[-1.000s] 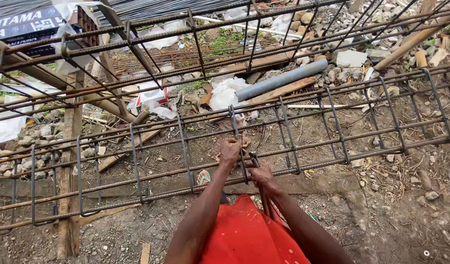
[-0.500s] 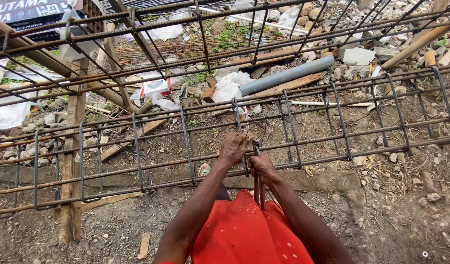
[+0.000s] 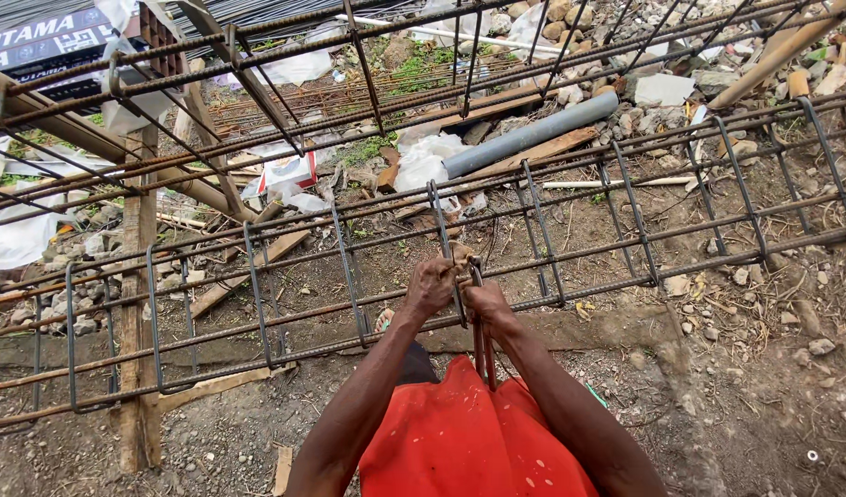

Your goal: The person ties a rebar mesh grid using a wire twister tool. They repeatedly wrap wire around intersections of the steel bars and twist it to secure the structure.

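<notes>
Two hands meet at one stirrup (image 3: 438, 241) of the rebar cage (image 3: 625, 216): your left hand (image 3: 430, 286) grips the stirrup, your right hand (image 3: 485, 302) clenches the pincers (image 3: 482, 342). You seem to be tying this crossing; next, twist carefully.

Dark rectangular sign (image 3: 46, 41) top left, white lettering; small red-white carton (image 3: 289, 171) on rubble left of centre

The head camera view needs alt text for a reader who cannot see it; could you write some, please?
Seen from above, a person's left hand grips a stirrup of a long rebar cage while the right hand holds a metal tool at the same joint. Beyond lie rubble, white bags and a grey pipe.
</notes>
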